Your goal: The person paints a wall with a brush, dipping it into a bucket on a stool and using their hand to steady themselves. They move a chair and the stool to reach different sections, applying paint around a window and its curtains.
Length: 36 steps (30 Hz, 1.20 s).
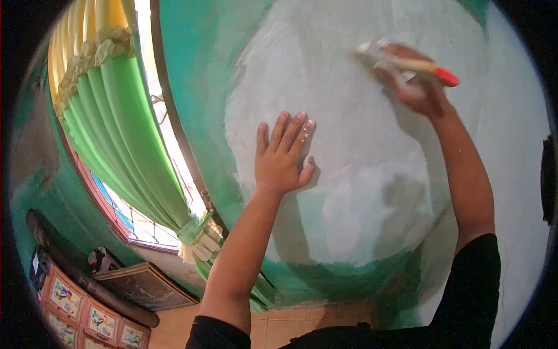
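My left hand (pixel 283 157) lies flat on the wall with its fingers spread, white smears on some fingertips. Higher up and to the right, my right hand (pixel 414 87) is closed round a brush (pixel 412 64) with a pale handle and a red end. The brush's head is blurred and whitish, against the wall at the upper middle. A large whitish patch (pixel 349 139) covers the green wall (pixel 192 70) behind both hands, and green shows around its left and lower edges.
A green and yellow curtain (pixel 116 110) hangs at a barred window (pixel 152 230) on the left. Below are a cabinet (pixel 96 314) with bird pictures, a leaning framed board (pixel 148 286) and a tiled floor (pixel 285 326). A dark object (pixel 547 180) is at the right edge.
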Motion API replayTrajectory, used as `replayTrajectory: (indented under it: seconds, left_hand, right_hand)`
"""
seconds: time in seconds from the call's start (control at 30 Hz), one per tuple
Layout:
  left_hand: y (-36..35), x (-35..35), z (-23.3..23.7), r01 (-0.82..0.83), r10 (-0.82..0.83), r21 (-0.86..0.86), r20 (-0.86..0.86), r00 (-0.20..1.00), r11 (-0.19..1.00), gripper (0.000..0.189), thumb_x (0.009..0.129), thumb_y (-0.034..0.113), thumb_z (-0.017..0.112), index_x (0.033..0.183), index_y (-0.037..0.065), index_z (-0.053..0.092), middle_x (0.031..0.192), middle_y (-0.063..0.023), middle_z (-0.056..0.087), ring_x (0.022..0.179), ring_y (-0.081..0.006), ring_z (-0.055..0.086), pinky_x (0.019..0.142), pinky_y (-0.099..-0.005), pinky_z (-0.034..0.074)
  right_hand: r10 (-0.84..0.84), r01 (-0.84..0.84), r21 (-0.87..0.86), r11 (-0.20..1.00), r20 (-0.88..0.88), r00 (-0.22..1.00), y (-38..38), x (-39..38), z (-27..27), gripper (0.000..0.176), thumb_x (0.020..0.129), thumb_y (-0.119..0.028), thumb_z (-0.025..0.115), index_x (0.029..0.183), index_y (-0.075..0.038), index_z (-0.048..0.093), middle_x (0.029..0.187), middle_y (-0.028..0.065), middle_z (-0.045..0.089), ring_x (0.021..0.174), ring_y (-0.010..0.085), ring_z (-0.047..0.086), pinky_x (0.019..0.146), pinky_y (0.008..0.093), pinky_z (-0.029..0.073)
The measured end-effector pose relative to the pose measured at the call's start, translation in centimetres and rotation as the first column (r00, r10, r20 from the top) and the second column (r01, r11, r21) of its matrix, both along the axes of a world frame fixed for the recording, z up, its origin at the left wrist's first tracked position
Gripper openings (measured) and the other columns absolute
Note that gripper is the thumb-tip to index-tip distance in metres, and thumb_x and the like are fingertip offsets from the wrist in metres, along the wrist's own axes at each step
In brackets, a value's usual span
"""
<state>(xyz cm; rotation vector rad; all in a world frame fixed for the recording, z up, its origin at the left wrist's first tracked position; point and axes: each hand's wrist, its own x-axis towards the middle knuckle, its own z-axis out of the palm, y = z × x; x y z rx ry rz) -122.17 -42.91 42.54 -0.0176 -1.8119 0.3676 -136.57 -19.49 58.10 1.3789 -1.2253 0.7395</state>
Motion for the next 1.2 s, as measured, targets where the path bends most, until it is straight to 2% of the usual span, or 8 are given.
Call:
replayTrajectory:
  seconds: [0.1, 0.4, 0.7, 0.8, 0.87, 0.97, 1.1, 1.2]
  left_hand:
    - [-0.2, -0.1, -0.3, 0.014, -0.013, 0.031, -0.033, 0.999, 0.999, 0.067, 0.068, 0.031, 0.053, 0.134, 0.016, 0.048, 0.143, -0.0031, 0.04, 0.137, -0.0251, 0.029, 0.113, -0.0494, 0.008]
    - [-0.6, -0.5, -0.7, 0.063, -0.045, 0.116, -0.149, 0.988, 0.991, 0.069, 0.068, 0.03, 0.054, 0.134, 0.01, 0.047, 0.142, -0.006, 0.042, 0.137, -0.026, 0.029, 0.113, -0.0486, 0.009]
    - [-0.8, -0.4, -1.2, 0.06, -0.041, 0.116, -0.162, 0.986, 0.991, 0.065, 0.068, 0.028, 0.053, 0.131, 0.011, 0.051, 0.142, -0.0063, 0.042, 0.138, -0.026, 0.029, 0.114, -0.0477, 0.007]
    - [-0.9, -0.3, -1.4, 0.084, -0.064, 0.131, -0.15, 0.987, 0.988, 0.065, 0.068, 0.028, 0.053, 0.13, 0.01, 0.051, 0.142, -0.0065, 0.042, 0.138, -0.0262, 0.029, 0.114, -0.0475, 0.006]
    - [-0.8, -0.1, -1.3, 0.077, -0.06, 0.118, -0.14, 0.988, 0.99, 0.065, 0.068, 0.029, 0.053, 0.13, 0.01, 0.051, 0.143, -0.0064, 0.041, 0.138, -0.0267, 0.028, 0.114, -0.0476, 0.006]
    - [-0.8, -0.1, -1.4, 0.092, -0.075, 0.118, -0.138, 0.988, 0.989, 0.066, 0.067, 0.028, 0.053, 0.131, 0.01, 0.051, 0.143, -0.0066, 0.041, 0.138, -0.0274, 0.027, 0.113, -0.0481, 0.006]
    - [-0.9, -0.3, -1.5, 0.08, -0.067, 0.095, -0.138, 0.988, 0.992, 0.066, 0.067, 0.028, 0.053, 0.131, 0.01, 0.05, 0.143, -0.0071, 0.041, 0.138, -0.0279, 0.027, 0.113, -0.0488, 0.006]
    - [-0.8, -0.4, -1.4, 0.056, -0.044, 0.106, -0.118, 0.992, 0.993, 0.066, 0.068, 0.028, 0.053, 0.131, 0.009, 0.05, 0.143, -0.0078, 0.041, 0.138, -0.0281, 0.027, 0.113, -0.0491, 0.006]
  right_hand:
    - [-0.23, 0.187, -0.2, 0.962, -0.218, 0.948, 0.5, 1.4, 0.6, 0.028, 0.076, -0.008, 0.067, 0.104, -0.005, 0.065, 0.11, 0.013, 0.065, 0.098, 0.0248, 0.064, 0.085, 0.0336, 0.051]
    - [0.048, 0.164, 0.588, 0.792, -0.328, 0.943, -1.1, 4.9, -12.4, 0.027, 0.084, -0.018, 0.056, 0.11, -0.021, 0.063, 0.108, 0.0085, 0.064, 0.099, 0.0232, 0.063, 0.083, 0.0345, 0.052]
    - [-0.343, 0.282, -0.229, 0.932, -0.299, 0.891, 0.7, 0.1, -1.1, 0.034, 0.074, -0.005, 0.07, 0.107, -0.005, 0.063, 0.107, 0.0142, 0.065, 0.098, 0.0275, 0.065, 0.086, 0.0336, 0.053]
    - [-0.268, 0.346, 0.112, 0.931, -0.434, 0.86, -0.7, 1.8, -8.2, 0.03, 0.077, -0.01, 0.067, 0.107, -0.01, 0.065, 0.109, 0.0138, 0.065, 0.095, 0.027, 0.066, 0.085, 0.0369, 0.053]
    - [0.027, 0.007, 0.426, 0.905, -0.073, 0.997, -1.9, 3.3, -13.7, 0.035, 0.077, -0.016, 0.066, 0.111, -0.02, 0.062, 0.111, 0.0134, 0.064, 0.098, 0.0272, 0.065, 0.081, 0.0378, 0.054]
    - [-0.061, 0.288, 0.571, 0.768, -0.383, 0.922, -1.9, 5.0, -16.5, 0.036, 0.081, -0.022, 0.061, 0.116, -0.022, 0.058, 0.111, 0.0108, 0.062, 0.103, 0.0267, 0.062, 0.079, 0.0374, 0.054]
    - [0.179, -0.068, 0.6, 0.797, -0.128, 0.975, -1.1, 4.4, -10.4, 0.025, 0.082, -0.013, 0.061, 0.107, -0.013, 0.061, 0.109, 0.0106, 0.064, 0.095, 0.025, 0.065, 0.079, 0.0364, 0.054]
    - [-0.195, 0.233, 0.225, 0.946, -0.177, 0.965, 0.3, 3.3, -3.3, 0.025, 0.078, -0.002, 0.066, 0.102, -0.003, 0.064, 0.106, 0.0132, 0.066, 0.096, 0.0278, 0.065, 0.086, 0.0335, 0.052]
